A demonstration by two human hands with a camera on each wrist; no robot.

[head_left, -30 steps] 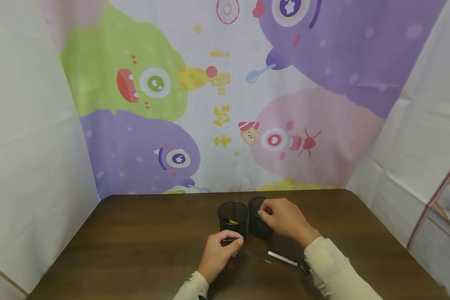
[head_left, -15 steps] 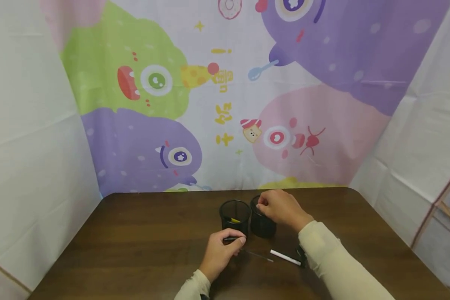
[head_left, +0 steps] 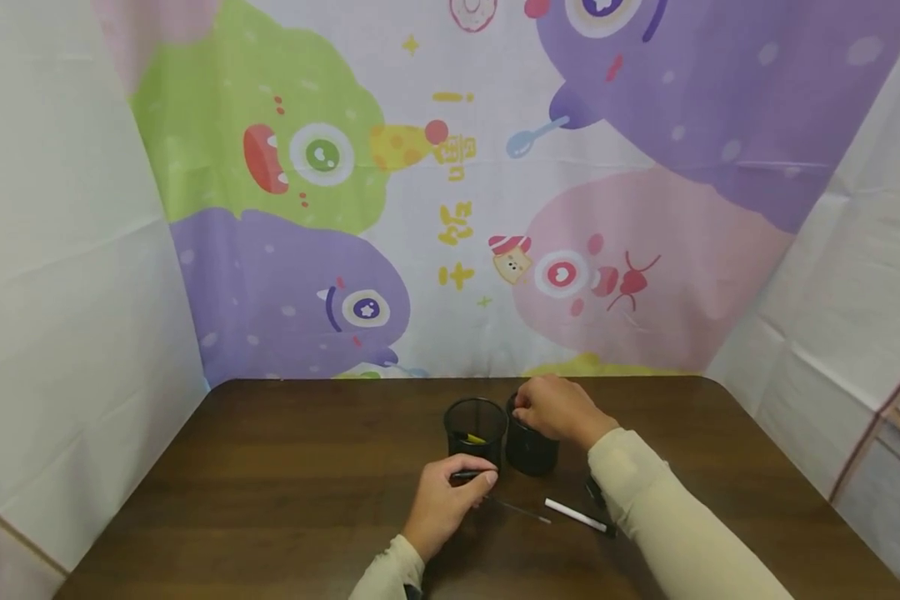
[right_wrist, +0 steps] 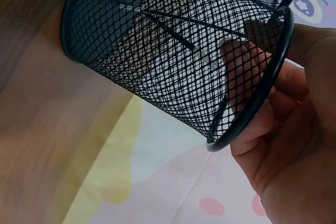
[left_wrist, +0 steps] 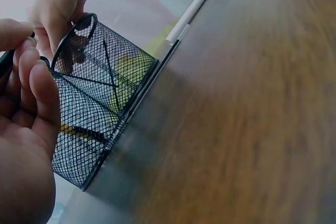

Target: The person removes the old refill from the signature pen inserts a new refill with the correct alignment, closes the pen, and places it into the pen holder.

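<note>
My left hand (head_left: 444, 500) grips a slim black pen-like stick (head_left: 467, 474) in front of the left black mesh pen cup (head_left: 476, 417). Through that cup's mesh, a yellow-and-black stick (left_wrist: 81, 131) shows low inside. My right hand (head_left: 562, 408) reaches over the rim of the right mesh pen cup (right_wrist: 126, 66), fingertips (right_wrist: 239, 72) inside it. Thin dark sticks (right_wrist: 181, 38), perhaps pen refills, lean in there. One ends close to the fingers; whether they pinch it is unclear through the mesh.
A white stick with a black end (head_left: 576, 514) lies on the brown table (head_left: 270, 492), right of the cups. Beside it lies a thin clear rod with a pale tip (head_left: 528, 512). A cartoon-printed cloth (head_left: 390, 317) hangs behind the table edge.
My right hand has shifted slightly at the right cup, with its fingertips further inside the rim. The left hand keeps its grip on the black stick. The head view has tilted slightly.
</note>
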